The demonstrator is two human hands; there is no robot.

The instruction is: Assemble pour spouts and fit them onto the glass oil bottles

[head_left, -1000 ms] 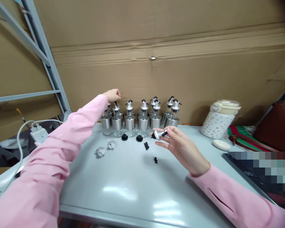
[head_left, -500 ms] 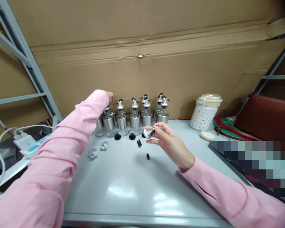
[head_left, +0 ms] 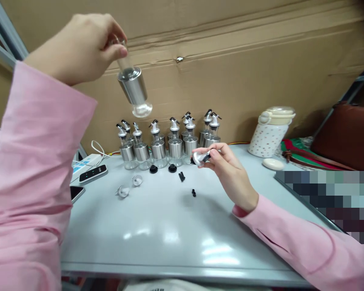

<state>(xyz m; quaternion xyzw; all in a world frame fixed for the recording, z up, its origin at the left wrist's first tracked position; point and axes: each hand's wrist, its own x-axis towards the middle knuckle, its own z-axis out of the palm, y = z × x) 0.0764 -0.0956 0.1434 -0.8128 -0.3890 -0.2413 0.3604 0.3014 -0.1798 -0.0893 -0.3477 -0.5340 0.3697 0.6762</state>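
My left hand is raised high at the upper left, its fingers pinched on the neck of a capless glass bottle with a steel sleeve, which hangs tilted in the air. My right hand hovers over the grey table, closed on a white and black pourer cap. A row of several capped bottles stands at the back of the table. Small loose parts lie in front of the row: two black round pieces, two small black bits and two silver funnel-like pieces.
A cardboard wall rises behind the table. A dotted white jug and its lid stand at the back right, next to a brown bag. A power strip, a remote and a phone lie at the left edge.
My left hand has lifted one uncapped bottle out of the row and swung it up high to the left. The right hand kept hold of the cap.
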